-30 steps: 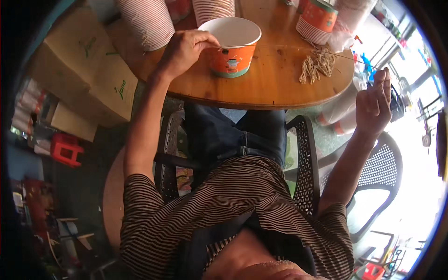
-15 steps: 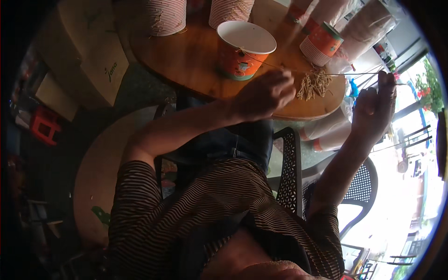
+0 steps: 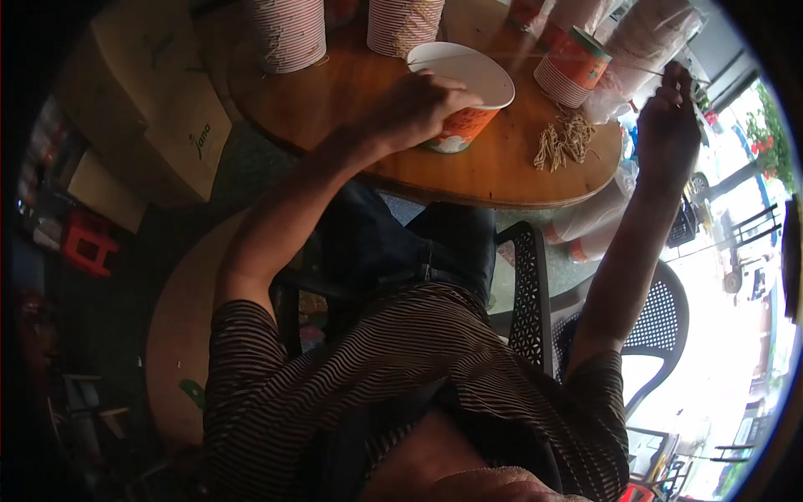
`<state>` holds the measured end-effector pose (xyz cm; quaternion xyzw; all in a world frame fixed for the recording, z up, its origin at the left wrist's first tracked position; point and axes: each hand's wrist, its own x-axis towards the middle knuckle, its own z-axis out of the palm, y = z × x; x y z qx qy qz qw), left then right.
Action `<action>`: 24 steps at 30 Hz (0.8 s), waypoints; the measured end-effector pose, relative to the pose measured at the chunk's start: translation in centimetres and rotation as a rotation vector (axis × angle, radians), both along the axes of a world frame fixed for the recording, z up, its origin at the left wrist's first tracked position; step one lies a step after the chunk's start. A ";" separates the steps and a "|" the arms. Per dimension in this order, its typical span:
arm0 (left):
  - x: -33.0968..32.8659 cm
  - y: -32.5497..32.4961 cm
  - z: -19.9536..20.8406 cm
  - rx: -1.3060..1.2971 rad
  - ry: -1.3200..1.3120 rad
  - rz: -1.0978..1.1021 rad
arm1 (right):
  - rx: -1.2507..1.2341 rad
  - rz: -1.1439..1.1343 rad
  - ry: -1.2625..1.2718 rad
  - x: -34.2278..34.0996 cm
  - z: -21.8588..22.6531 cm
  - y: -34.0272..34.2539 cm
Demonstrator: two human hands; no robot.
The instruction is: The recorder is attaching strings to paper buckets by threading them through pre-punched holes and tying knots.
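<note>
An orange paper bucket (image 3: 462, 127) with a white inside stands on the wooden table in front of me. My left hand (image 3: 418, 109) is closed at its near left side, the fingers curled at the rim and hiding part of the printed wall. A thin string (image 3: 535, 56) runs taut from the bucket's far left rim across its mouth to my right hand (image 3: 672, 117). That hand is raised to the right past the table edge, fingers pinched on the string's end. A pile of tan looped strings (image 3: 565, 142) lies on the table between my hands.
Stacks of paper buckets (image 3: 288, 33) with strings hanging on them stand at the table's (image 3: 335, 109) back left. A shorter orange stack (image 3: 574, 67) is at the right, with plastic-wrapped stacks (image 3: 652, 38) behind. Cardboard boxes (image 3: 180, 125) stand left; a perforated chair (image 3: 648, 322) is at right.
My left hand has moved left and up to the bucket's near side. My right hand has risen, and the string now crosses above the bucket's mouth. The bucket appears turned and slightly further right.
</note>
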<state>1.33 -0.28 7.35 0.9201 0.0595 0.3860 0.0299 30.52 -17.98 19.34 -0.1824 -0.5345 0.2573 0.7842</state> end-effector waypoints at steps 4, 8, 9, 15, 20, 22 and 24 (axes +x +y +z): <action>-5.5 2.9 0.2 0.026 0.101 -0.061 | -0.095 0.217 0.246 3.2 -3.1 3.5; -9.0 6.3 0.6 -0.016 0.166 -0.065 | -0.243 -0.018 0.356 4.6 -6.6 4.6; -9.5 7.1 0.5 0.027 0.141 -0.038 | -0.245 0.029 0.328 5.4 -7.9 4.9; -10.0 6.0 0.5 0.079 0.133 0.086 | -0.461 -0.248 0.388 1.5 -11.2 4.0; -8.7 -0.8 1.4 -0.342 -0.005 0.032 | -0.533 -0.308 0.309 -0.7 -14.0 1.7; -8.1 -2.5 0.5 -0.409 -0.021 0.036 | -0.528 -0.265 0.160 -3.0 -14.8 1.3; -7.3 -2.9 0.5 -0.066 -0.010 0.099 | -0.600 -0.276 0.084 -5.9 -15.0 0.8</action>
